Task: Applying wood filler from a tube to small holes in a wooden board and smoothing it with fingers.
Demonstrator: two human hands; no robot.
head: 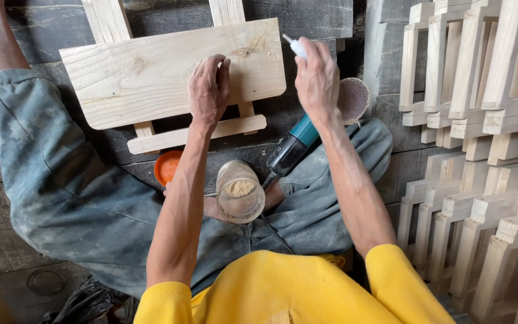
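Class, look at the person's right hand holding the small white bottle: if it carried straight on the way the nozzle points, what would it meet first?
The right hand tips the white bottle toward the wooden board. Going straight on, the nozzle would probably meet the board's top right corner first, though depth is hard to judge.

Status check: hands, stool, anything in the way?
Left hand flat on stool top. Right hand grips small white bottle at stool edge. Jar and sander in lap, off the stool.

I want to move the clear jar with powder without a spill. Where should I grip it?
Grip the clear jar around its round side wall, coming from above. It stands upright and open between the legs, its orange lid lying apart, so keep it level.
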